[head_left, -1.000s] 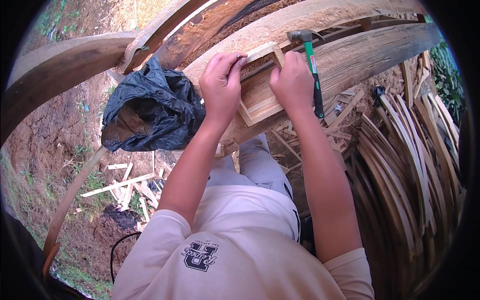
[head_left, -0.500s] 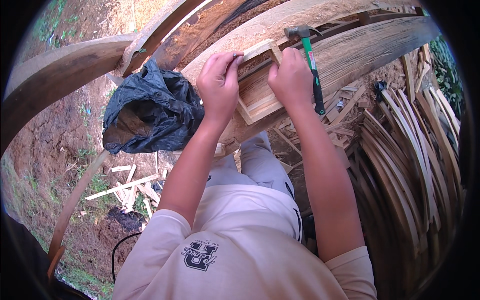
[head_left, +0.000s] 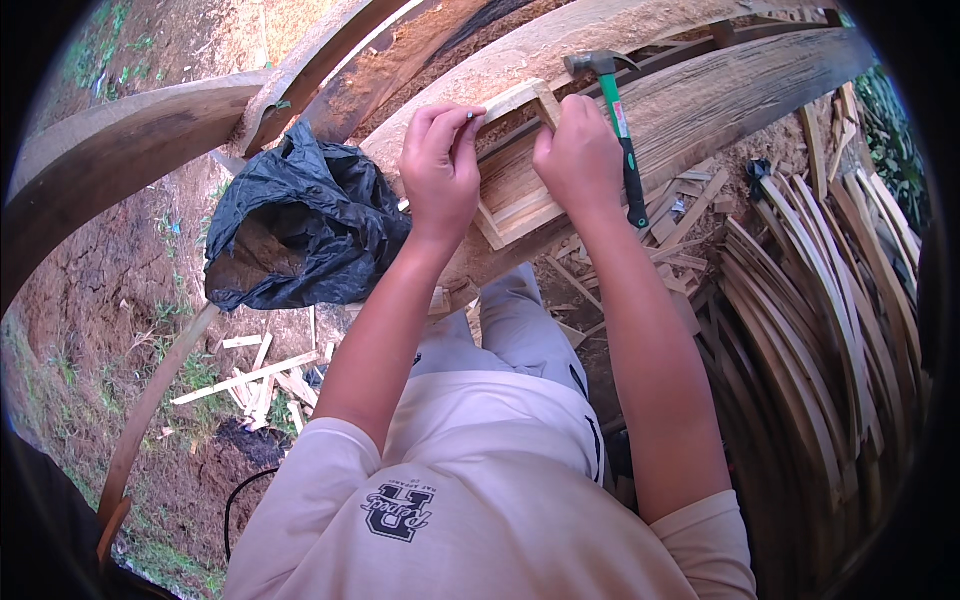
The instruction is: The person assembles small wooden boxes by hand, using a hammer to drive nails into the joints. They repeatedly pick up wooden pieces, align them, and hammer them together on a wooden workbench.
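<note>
Both hands grip the small pale wooden frame point(head_left: 515, 175), left hand point(head_left: 440, 165) pinching its far corner, right hand point(head_left: 578, 155) nearer the green-handled claw hammer point(head_left: 620, 125) lying lengthwise just beside it.

Single head-worn fisheye view, looking steeply down over own chest, close to work. Forearms enter from 6 o'clock, reach toward 12 (edges bend at rim). No second view.

support: broad curved weathered timber beam point(head_left: 700, 110) | on it: small pale wooden frame box point(head_left: 515, 195), green-handled steel claw hammer point(head_left: 622, 130), crumpled black plastic bag point(head_left: 300, 225) at its left end
</note>
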`<action>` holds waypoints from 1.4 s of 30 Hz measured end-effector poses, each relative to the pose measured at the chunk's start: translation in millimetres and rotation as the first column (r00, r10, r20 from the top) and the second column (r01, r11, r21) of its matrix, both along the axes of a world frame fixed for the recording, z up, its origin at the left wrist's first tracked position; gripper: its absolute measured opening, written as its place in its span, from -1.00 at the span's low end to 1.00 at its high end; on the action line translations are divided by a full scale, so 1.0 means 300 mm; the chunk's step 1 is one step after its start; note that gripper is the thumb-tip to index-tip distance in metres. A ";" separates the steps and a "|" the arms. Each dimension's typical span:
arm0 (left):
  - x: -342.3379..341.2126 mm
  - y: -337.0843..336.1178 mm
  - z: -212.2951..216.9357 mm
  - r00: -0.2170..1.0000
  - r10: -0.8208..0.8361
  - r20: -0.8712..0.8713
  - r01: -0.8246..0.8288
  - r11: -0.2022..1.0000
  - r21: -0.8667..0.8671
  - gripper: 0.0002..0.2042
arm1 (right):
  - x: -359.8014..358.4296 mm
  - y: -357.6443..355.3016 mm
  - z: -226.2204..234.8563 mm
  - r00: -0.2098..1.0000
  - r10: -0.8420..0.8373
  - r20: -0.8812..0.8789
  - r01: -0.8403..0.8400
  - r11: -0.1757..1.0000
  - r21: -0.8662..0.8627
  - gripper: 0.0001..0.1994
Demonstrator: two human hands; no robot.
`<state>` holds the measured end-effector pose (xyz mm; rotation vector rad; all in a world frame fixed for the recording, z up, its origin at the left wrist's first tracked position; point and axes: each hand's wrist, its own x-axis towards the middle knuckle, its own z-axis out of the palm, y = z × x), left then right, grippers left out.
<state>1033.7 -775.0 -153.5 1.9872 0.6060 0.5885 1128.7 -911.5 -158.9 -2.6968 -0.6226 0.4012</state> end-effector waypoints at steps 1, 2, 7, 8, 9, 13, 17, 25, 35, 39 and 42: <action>0.004 0.002 -0.004 1.000 0.010 0.020 -0.011 0.998 0.059 -0.89 | -0.001 -0.003 -0.003 1.000 0.005 0.011 -0.005 1.000 0.007 -0.77; 0.009 0.005 -0.012 0.999 0.019 0.043 -0.024 0.993 0.117 -0.89 | 0.000 -0.004 -0.002 1.000 0.002 0.003 -0.002 1.000 0.008 -0.77; -0.008 -0.001 -0.040 0.999 -0.036 -0.002 0.037 0.996 0.076 -0.87 | -0.002 0.002 0.000 0.999 0.014 0.029 -0.014 1.000 -0.019 -0.78; -0.011 0.003 -0.035 0.998 -0.057 -0.026 0.060 0.990 0.129 -0.87 | -0.002 0.003 0.001 1.000 0.012 0.023 -0.011 1.000 -0.022 -0.78; -0.012 0.005 -0.033 0.996 -0.075 -0.050 0.083 0.980 0.181 -0.86 | -0.002 0.003 0.002 1.000 0.009 0.016 -0.009 1.000 -0.025 -0.78; -0.003 0.007 -0.039 0.992 -0.119 -0.035 0.124 0.956 0.264 -0.85 | -0.002 0.006 0.005 1.000 -0.021 -0.015 0.021 1.000 0.003 -0.77; -0.001 0.004 -0.040 0.991 -0.118 -0.065 0.130 0.963 0.235 -0.88 | -0.001 0.002 -0.001 0.999 -0.028 -0.021 0.028 1.000 0.003 -0.77; 0.005 0.008 -0.035 0.983 -0.139 -0.123 0.165 0.956 0.242 -0.88 | 0.000 0.003 -0.001 1.000 -0.021 -0.014 0.021 1.000 0.000 -0.76; 0.002 0.010 -0.048 0.988 -0.130 -0.084 0.147 0.955 0.259 -0.89 | 0.052 -0.122 0.006 0.916 -0.400 -0.016 0.365 0.818 0.444 -0.70; 0.004 0.012 -0.048 0.991 -0.114 -0.070 0.129 0.957 0.258 -0.87 | 0.076 -0.213 -0.020 0.950 -0.313 0.018 0.313 0.945 -0.092 -0.68; 0.006 0.009 -0.044 0.992 -0.108 -0.068 0.122 0.961 0.247 -0.85 | 0.082 -0.238 -0.033 0.972 -0.224 -0.067 0.217 0.971 -0.101 -0.66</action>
